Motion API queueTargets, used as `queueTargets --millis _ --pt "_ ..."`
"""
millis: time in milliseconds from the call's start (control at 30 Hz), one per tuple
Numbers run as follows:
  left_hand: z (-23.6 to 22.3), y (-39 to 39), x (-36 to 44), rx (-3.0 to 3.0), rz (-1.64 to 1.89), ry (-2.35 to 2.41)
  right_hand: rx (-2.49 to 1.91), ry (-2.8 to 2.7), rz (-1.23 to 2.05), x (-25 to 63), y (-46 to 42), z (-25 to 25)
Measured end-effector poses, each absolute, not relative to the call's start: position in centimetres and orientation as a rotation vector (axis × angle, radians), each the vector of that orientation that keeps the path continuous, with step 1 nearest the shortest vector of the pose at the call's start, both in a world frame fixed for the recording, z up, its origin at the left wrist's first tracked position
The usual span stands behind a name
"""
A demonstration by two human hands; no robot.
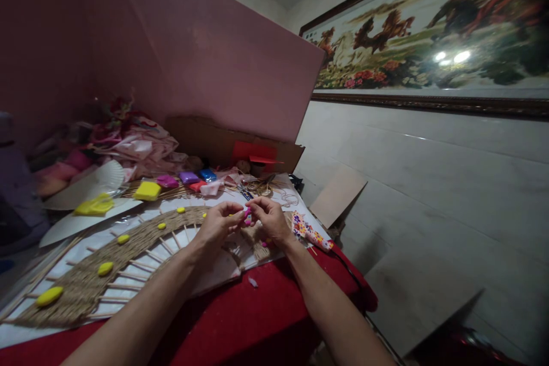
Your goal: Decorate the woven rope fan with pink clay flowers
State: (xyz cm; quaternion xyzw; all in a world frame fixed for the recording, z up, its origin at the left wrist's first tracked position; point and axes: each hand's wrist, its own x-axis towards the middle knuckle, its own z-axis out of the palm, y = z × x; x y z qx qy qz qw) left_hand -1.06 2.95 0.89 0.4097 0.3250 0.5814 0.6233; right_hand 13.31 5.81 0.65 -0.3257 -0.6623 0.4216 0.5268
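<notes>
head camera shows the left hand and right hand pinching bright pink clay between their fingertips, above the woven fan-shaped piece dotted with yellow clay ovals.
</notes>
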Motion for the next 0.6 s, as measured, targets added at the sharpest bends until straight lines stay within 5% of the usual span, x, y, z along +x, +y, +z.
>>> queueTargets --millis 600 --pt "0.54 3.37 -0.95 0.975 1.464 0.916 -0.75 -1.452 1.223 13.2 5.27 0.85"
